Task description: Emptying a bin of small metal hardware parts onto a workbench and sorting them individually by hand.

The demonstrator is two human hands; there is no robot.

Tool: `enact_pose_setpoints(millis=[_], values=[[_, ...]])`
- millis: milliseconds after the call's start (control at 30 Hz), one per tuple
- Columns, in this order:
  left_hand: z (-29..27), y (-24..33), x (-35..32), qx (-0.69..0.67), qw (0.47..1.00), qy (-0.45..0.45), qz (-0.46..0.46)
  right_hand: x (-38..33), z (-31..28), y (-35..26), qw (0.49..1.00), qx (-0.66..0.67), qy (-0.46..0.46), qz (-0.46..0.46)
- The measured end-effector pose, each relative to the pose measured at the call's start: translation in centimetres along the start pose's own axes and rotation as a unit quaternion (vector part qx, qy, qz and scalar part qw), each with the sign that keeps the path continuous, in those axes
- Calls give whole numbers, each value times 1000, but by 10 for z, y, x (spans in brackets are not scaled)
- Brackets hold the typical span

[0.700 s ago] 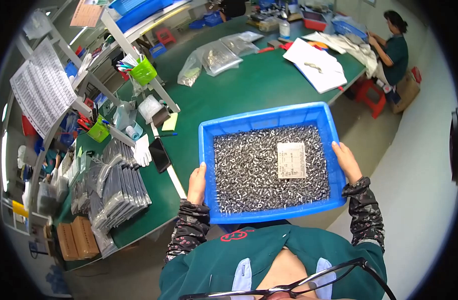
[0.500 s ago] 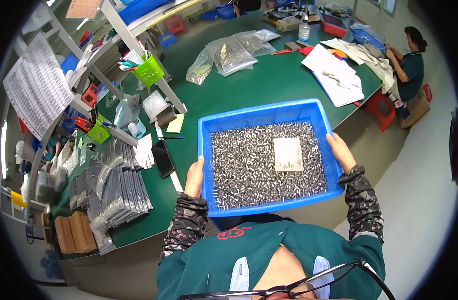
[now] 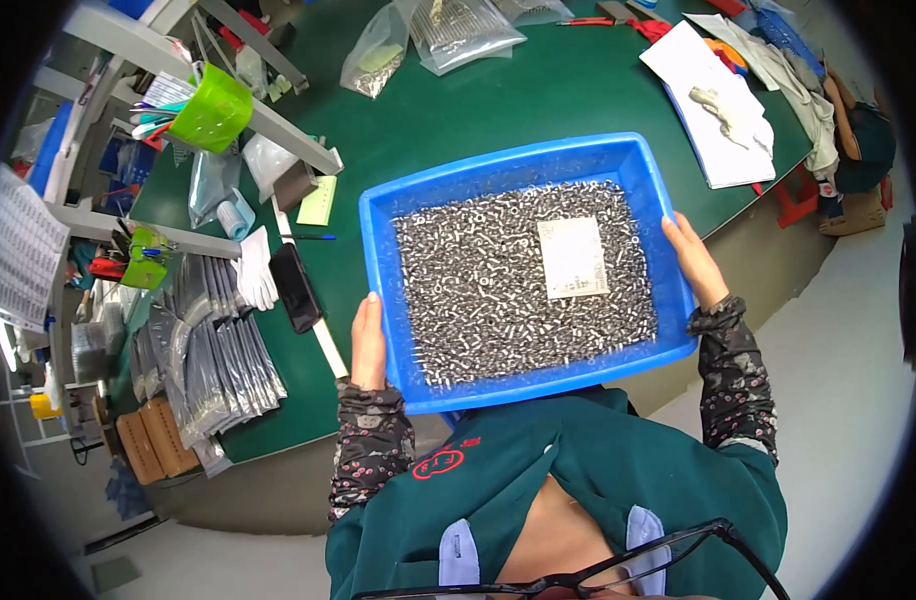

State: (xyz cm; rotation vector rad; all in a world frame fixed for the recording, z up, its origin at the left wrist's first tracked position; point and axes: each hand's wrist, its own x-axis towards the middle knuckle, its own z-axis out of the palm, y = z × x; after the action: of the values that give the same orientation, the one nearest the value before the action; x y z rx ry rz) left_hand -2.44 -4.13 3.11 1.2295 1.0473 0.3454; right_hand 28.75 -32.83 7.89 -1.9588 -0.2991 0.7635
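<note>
Between my hands is a blue plastic bin [image 3: 508, 153], spread with a layer of small metal cylinder-shaped parts [image 3: 478, 290]. A pale paper label [image 3: 574, 258] lies on top of the parts, right of the bin's middle. My left hand [image 3: 369, 343] grips the left wall near the front corner. On the right wall is my right hand [image 3: 696, 260], closed round the edge with its thumb at the rim. The fingers under the bin are hidden on both sides. The bin is tilted slightly, its near edge close to my body.
Left on the green table [image 3: 458, 110] lie a phone [image 3: 296, 288], white gloves [image 3: 256, 270] and stacked grey bagged packs [image 3: 218, 360]. A shelf post holds a green pen cup [image 3: 213, 108]. Clear bags [image 3: 458, 30] and white papers [image 3: 703, 110] lie farther off. A co-worker [image 3: 863, 140] sits at right.
My view has come closer to the table and shifted, so the surroundings slide outward. The bin stays in both hands and sits a little higher in view.
</note>
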Motion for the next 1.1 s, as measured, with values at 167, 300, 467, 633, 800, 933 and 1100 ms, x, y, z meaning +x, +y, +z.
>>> enact_pose_setpoints(millis=[167,300,467,633,800,933,1100], values=[[-9,-34,-43,-120,992,-7,47,-33,-23,28,995,34,-82,-56],[1,-49,-85,-214,974,49,46,-77,-21,52,990,100,-96,-7],[8,-64,-83,-320,945,63,31,-62,-22,68,988,105,-102,-48],[24,-86,-81,-396,904,158,34,-60,-14,108,937,337,-96,18],[32,-80,-78,-401,899,170,54,-60,4,115,889,455,-55,5],[36,-65,-78,-385,903,166,99,-65,5,72,888,458,-47,5],[39,-20,-86,-353,915,181,80,-62,-5,27,891,448,16,64]])
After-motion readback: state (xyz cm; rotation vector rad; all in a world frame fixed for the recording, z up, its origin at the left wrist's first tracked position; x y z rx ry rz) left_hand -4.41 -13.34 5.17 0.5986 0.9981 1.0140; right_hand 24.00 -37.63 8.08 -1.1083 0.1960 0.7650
